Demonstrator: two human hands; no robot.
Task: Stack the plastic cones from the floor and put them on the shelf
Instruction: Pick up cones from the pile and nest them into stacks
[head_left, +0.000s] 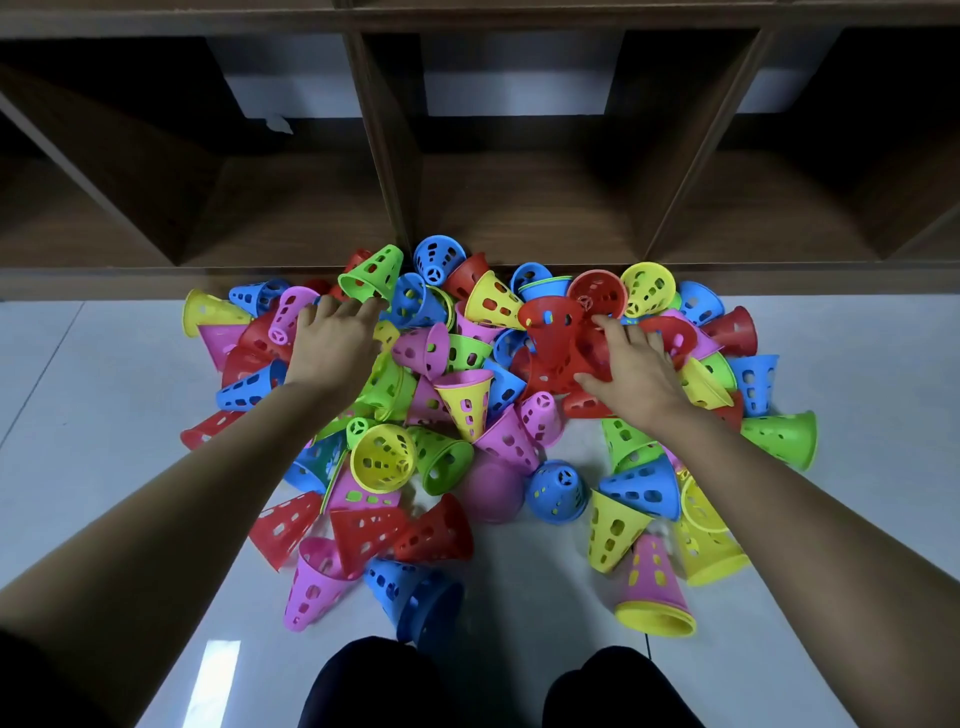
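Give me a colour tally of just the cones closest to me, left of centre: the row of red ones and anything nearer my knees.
Red cones: 3
Pink cone: 1
Blue cone: 1 (blurred, possibly a nested pair)
Total: 5

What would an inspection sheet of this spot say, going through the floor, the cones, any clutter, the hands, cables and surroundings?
Surface: pale, glossy tiled floor.
Job's things: plastic cones in red, blue, green, yellow and pink, heaped on the floor in front of the wooden shelf; none in the compartments that show.
Clutter: nothing seen.
Hands: left hand open, fingertips at a green cone; right hand lies on red cones, grip unclear.
Cables: nothing seen.
Surroundings: the person's knees, in dark cloth, at the bottom edge.
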